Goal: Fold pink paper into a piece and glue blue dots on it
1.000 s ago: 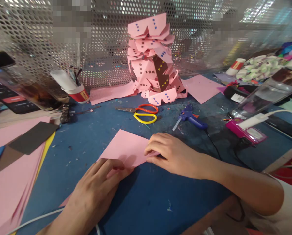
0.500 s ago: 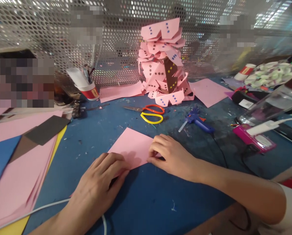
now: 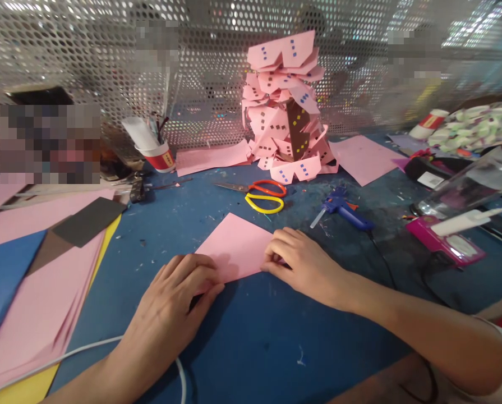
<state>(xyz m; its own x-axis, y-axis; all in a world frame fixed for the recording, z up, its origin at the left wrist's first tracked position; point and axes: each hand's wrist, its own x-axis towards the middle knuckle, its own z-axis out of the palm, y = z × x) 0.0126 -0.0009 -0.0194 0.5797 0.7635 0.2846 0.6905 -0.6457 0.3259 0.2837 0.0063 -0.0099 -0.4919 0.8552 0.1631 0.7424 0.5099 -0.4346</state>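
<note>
A piece of pink paper [image 3: 239,244] lies on the blue tabletop between my hands, one corner pointing away from me. My left hand [image 3: 177,306] closes on its left side, fingers on top and thumb at the near edge. At the right corner, my right hand [image 3: 303,266] pinches the paper between curled fingers and thumb. Just beyond the sheet rest scissors [image 3: 267,194] with one red and one yellow handle. A blue glue gun [image 3: 345,210] lies past my right hand.
Folded pink paper pieces with small coloured squares form a stack [image 3: 282,120] before a perforated metal screen [image 3: 208,73]. Pink sheets [image 3: 44,314] and a dark card [image 3: 88,221] lie left. A paper cup [image 3: 160,158] holds tools. A white cable [image 3: 82,352] passes my left forearm.
The pink paper has moved slightly away from me and to the right, both hands staying on it. The whole view has also shifted a little.
</note>
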